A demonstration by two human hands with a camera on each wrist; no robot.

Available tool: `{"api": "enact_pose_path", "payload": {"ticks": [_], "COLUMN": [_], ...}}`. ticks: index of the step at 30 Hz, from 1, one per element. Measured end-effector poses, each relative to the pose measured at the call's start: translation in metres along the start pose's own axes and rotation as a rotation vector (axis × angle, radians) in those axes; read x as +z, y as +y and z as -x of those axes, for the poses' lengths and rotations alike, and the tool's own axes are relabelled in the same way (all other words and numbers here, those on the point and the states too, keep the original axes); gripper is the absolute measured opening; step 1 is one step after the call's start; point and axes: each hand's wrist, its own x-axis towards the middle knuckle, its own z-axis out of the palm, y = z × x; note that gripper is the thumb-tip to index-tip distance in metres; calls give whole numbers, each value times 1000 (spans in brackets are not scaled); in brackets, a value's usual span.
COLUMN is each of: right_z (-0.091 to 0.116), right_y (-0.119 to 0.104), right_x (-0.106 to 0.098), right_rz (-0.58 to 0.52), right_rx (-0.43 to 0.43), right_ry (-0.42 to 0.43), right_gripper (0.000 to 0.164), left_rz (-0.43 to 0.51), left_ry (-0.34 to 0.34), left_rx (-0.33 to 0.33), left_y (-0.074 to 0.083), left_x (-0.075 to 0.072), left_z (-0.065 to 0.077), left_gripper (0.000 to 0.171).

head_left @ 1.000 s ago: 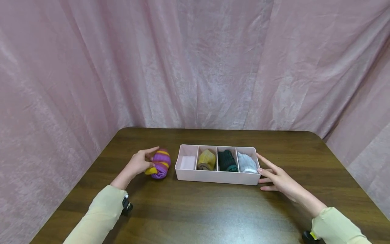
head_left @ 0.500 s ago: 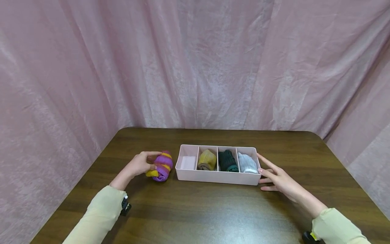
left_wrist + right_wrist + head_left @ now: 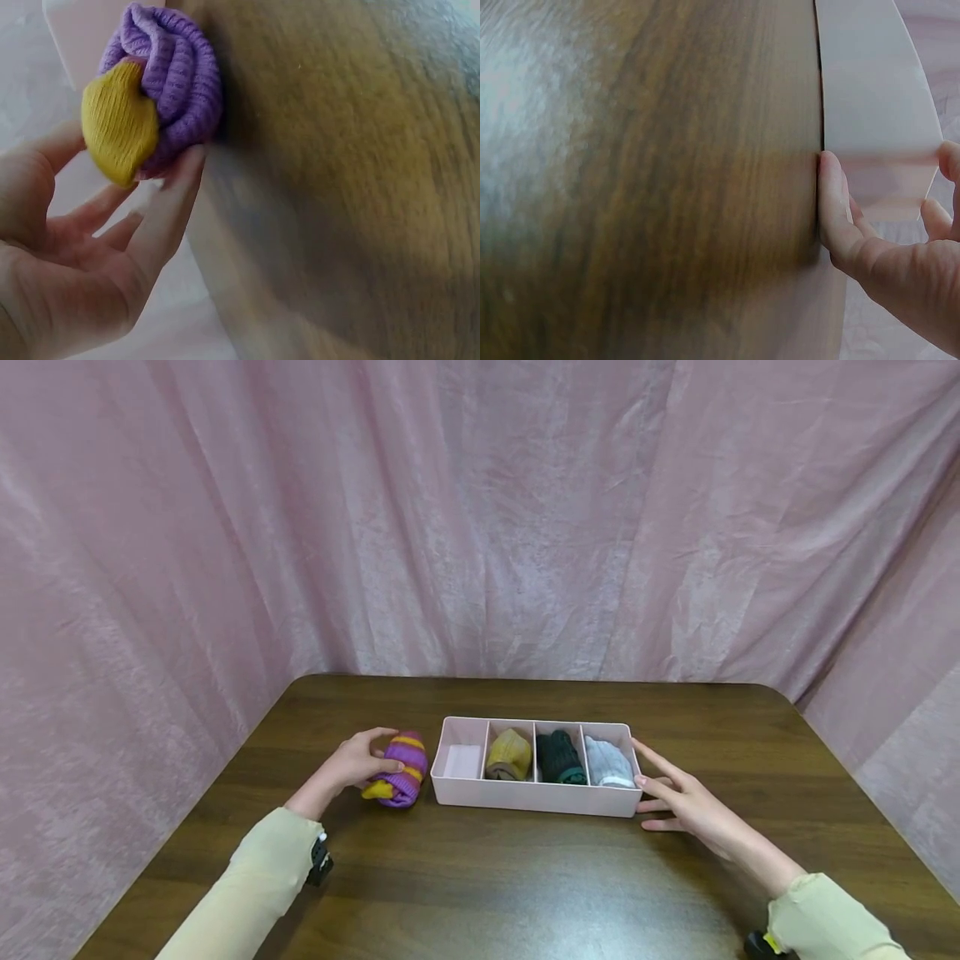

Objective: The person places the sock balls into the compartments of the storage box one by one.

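A rolled pair of socks (image 3: 406,766), purple with orange stripes and a yellow flap, lies just left of the pink divided box (image 3: 536,794). My left hand (image 3: 358,762) grips it from the left, thumb and fingers on either side; its ribbed purple end and yellow flap (image 3: 120,124) face the left wrist camera. At the box's right end, my right hand (image 3: 686,797) touches the wall with extended fingers. Inside the box, from left to right after a bare compartment (image 3: 462,761), sit rolled yellow socks (image 3: 510,753), dark green socks (image 3: 559,757) and pale blue socks (image 3: 608,762).
The box stands on a brown wooden table (image 3: 480,877), roughly at its middle. Behind the table's far edge hangs a pink curtain (image 3: 480,527), which continues around both sides. A dark wrist device (image 3: 320,862) shows at the left sleeve.
The left hand and the purple striped socks have shifted slightly right, closer to the box. The right hand and the box stay in place.
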Motion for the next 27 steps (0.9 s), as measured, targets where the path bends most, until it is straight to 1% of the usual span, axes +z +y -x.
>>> {"api": "enact_pose_path", "payload": {"ticks": [2, 6, 11, 14, 17, 23, 27], "right_z": [0, -1, -2, -2, -2, -1, -1], "right_y": [0, 0, 1, 2, 1, 1, 1], "right_x": [0, -1, 0, 0, 0, 0, 0], "right_rz": [1, 0, -5, -5, -7, -7, -6], "right_rx": [-2, 0, 3, 3, 4, 0, 4], "right_ry": [1, 3, 4, 3, 4, 2, -5], "right_gripper": [68, 68, 68, 68, 68, 68, 68], "left_rz": [-37, -111, -130, -145, -159, -209, -233], "left_ry": [32, 83, 126, 146, 161, 181, 194], "left_rx": [4, 42, 82, 118, 146, 187, 211], "left_y": [0, -1, -3, 0, 7, 30, 45], "left_x": [1, 2, 2, -2, -10, -31, -41], "left_z": [-2, -3, -4, -2, 1, 4, 6], "left_gripper": [66, 59, 54, 52, 51, 50, 51]}}
